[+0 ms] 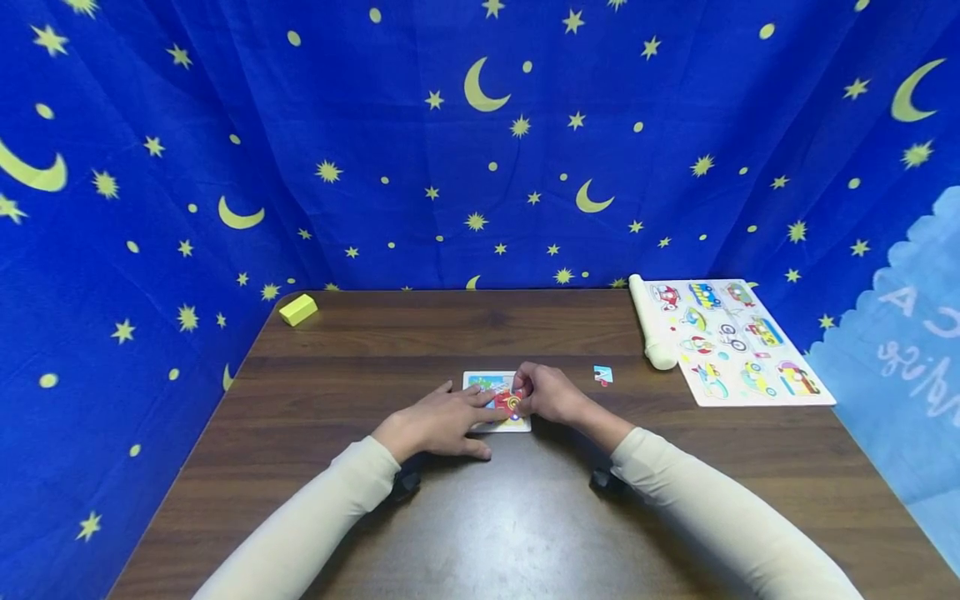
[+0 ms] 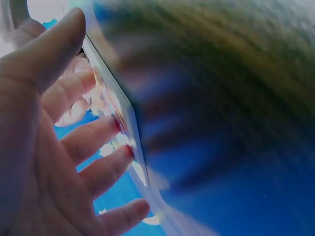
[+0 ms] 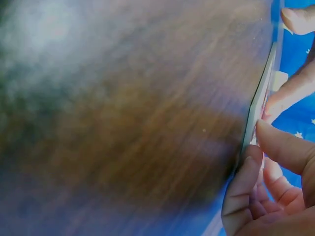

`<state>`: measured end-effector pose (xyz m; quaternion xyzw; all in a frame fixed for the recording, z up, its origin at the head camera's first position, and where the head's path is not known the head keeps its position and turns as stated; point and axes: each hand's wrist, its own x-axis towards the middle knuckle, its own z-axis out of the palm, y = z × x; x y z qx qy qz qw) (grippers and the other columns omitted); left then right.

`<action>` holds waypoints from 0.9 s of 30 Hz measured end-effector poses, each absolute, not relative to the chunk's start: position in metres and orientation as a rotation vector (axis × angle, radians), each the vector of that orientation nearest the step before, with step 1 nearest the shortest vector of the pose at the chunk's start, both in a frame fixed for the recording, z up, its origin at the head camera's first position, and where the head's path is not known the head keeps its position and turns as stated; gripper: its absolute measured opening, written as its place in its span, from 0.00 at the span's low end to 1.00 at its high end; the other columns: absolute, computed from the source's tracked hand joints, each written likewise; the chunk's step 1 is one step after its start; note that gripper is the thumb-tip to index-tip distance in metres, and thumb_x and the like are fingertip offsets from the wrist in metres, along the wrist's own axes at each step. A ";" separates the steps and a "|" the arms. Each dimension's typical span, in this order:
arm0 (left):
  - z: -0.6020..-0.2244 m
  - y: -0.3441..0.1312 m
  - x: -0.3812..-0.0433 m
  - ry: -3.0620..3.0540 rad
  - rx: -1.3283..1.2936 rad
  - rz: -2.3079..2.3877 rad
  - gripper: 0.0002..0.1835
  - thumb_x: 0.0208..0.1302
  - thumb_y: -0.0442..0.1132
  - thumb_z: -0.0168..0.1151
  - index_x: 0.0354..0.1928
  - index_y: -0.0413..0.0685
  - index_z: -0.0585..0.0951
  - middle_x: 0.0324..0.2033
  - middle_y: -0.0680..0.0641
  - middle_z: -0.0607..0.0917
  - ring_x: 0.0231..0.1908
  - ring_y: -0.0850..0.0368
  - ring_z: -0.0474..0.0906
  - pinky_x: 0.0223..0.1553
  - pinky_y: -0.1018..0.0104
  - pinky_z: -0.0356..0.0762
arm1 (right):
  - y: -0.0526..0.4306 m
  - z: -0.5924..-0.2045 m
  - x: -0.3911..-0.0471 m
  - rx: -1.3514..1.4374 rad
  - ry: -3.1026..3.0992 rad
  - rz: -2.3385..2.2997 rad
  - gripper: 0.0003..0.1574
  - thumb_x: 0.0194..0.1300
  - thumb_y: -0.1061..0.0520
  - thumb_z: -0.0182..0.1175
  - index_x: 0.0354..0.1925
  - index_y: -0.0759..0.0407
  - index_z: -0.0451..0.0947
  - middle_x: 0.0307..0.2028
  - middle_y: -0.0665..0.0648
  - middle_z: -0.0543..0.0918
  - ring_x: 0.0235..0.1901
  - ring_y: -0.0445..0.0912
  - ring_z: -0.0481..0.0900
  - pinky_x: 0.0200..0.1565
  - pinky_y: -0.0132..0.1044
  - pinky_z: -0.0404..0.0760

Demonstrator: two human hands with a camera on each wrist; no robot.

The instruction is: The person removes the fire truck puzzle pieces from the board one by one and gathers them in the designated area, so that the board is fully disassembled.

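Note:
A small jigsaw puzzle in a white tray lies flat near the middle of the table. My left hand rests on it from the left, fingers spread and fairly straight, fingertips touching the picture; the thumb lies off the near edge. At the tray's right side, my right hand pinches a red puzzle piece with a yellow spiral between thumb and curled fingers. The right wrist view shows those fingers right at the tray's edge. To the right lies a loose light-blue puzzle piece. My fingers hide part of the picture.
A vehicle puzzle board lies at the right, with a cream roll along its left side. One yellow block sits at the far left corner of the wooden table. A blue star-patterned curtain hangs behind.

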<state>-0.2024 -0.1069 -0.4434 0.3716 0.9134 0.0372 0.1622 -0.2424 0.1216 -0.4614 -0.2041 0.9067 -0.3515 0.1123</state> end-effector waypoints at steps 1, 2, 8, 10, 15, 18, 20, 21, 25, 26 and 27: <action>-0.443 -0.106 -0.202 2.608 1.058 0.095 0.37 0.66 0.67 0.61 0.76 0.75 0.65 0.79 0.51 0.59 0.78 0.45 0.54 0.73 0.32 0.51 | 0.122 -0.461 -0.242 -0.607 2.654 -1.038 0.19 0.47 0.68 0.75 0.35 0.58 0.77 0.27 0.49 0.80 0.29 0.41 0.75 0.34 0.34 0.75; -0.444 -0.106 -0.201 2.610 1.054 0.086 0.37 0.67 0.67 0.60 0.76 0.75 0.65 0.79 0.50 0.59 0.78 0.46 0.54 0.73 0.32 0.51 | 0.122 -0.461 -0.243 -0.618 2.651 -1.035 0.19 0.47 0.68 0.75 0.36 0.58 0.77 0.27 0.49 0.79 0.28 0.40 0.75 0.33 0.34 0.75; -0.443 -0.104 -0.200 2.609 1.050 0.071 0.36 0.67 0.67 0.60 0.76 0.73 0.66 0.79 0.50 0.58 0.78 0.46 0.53 0.73 0.34 0.53 | 0.124 -0.458 -0.244 -0.638 2.636 -0.998 0.19 0.47 0.68 0.74 0.37 0.57 0.78 0.25 0.48 0.78 0.27 0.40 0.74 0.34 0.34 0.73; -0.444 -0.104 -0.200 2.609 1.055 0.073 0.36 0.67 0.67 0.60 0.76 0.73 0.66 0.79 0.50 0.58 0.78 0.46 0.53 0.73 0.34 0.54 | 0.124 -0.458 -0.244 -0.625 2.626 -0.999 0.19 0.48 0.67 0.74 0.37 0.58 0.79 0.26 0.48 0.78 0.27 0.40 0.74 0.34 0.34 0.73; -0.444 -0.104 -0.200 2.602 1.058 0.095 0.36 0.67 0.66 0.61 0.75 0.72 0.68 0.79 0.49 0.59 0.78 0.45 0.53 0.72 0.34 0.56 | 0.126 -0.458 -0.244 -0.610 2.594 -1.036 0.18 0.50 0.68 0.73 0.40 0.59 0.80 0.26 0.49 0.79 0.27 0.41 0.75 0.33 0.33 0.75; -0.444 -0.104 -0.200 2.598 1.055 0.107 0.36 0.67 0.65 0.61 0.76 0.71 0.67 0.79 0.49 0.59 0.78 0.45 0.53 0.72 0.34 0.57 | 0.131 -0.457 -0.244 -0.591 2.551 -1.117 0.17 0.52 0.68 0.73 0.41 0.62 0.80 0.27 0.50 0.79 0.28 0.41 0.75 0.32 0.33 0.75; -0.444 -0.104 -0.200 2.599 1.052 0.110 0.36 0.67 0.65 0.62 0.76 0.72 0.67 0.79 0.49 0.59 0.78 0.46 0.53 0.72 0.35 0.57 | 0.136 -0.456 -0.243 -0.562 2.519 -1.183 0.17 0.53 0.68 0.73 0.42 0.63 0.80 0.27 0.50 0.78 0.28 0.41 0.74 0.31 0.32 0.74; -0.444 -0.104 -0.200 2.601 1.052 0.107 0.36 0.67 0.65 0.62 0.76 0.72 0.67 0.79 0.49 0.58 0.78 0.46 0.53 0.72 0.35 0.57 | 0.140 -0.454 -0.242 -0.552 2.505 -1.208 0.17 0.54 0.68 0.72 0.43 0.63 0.80 0.27 0.50 0.78 0.28 0.41 0.74 0.31 0.32 0.74; -0.444 -0.104 -0.200 2.607 1.041 0.102 0.36 0.67 0.65 0.62 0.75 0.72 0.67 0.79 0.50 0.59 0.78 0.47 0.53 0.73 0.36 0.56 | 0.169 -0.451 -0.240 -0.534 2.456 -1.277 0.17 0.56 0.68 0.71 0.45 0.65 0.80 0.26 0.51 0.75 0.26 0.42 0.72 0.26 0.31 0.70; -0.444 -0.104 -0.200 2.605 1.038 0.103 0.36 0.67 0.65 0.62 0.76 0.72 0.67 0.79 0.50 0.59 0.78 0.47 0.52 0.73 0.36 0.55 | 0.179 -0.451 -0.239 -0.529 2.450 -1.284 0.18 0.56 0.68 0.71 0.46 0.66 0.80 0.26 0.52 0.75 0.25 0.42 0.71 0.24 0.31 0.70; -0.444 -0.103 -0.200 2.607 1.041 0.107 0.36 0.67 0.65 0.62 0.75 0.72 0.68 0.79 0.50 0.59 0.78 0.47 0.52 0.73 0.36 0.56 | 0.189 -0.450 -0.238 -0.519 2.444 -1.292 0.18 0.57 0.68 0.70 0.46 0.67 0.79 0.26 0.52 0.75 0.24 0.42 0.70 0.23 0.31 0.69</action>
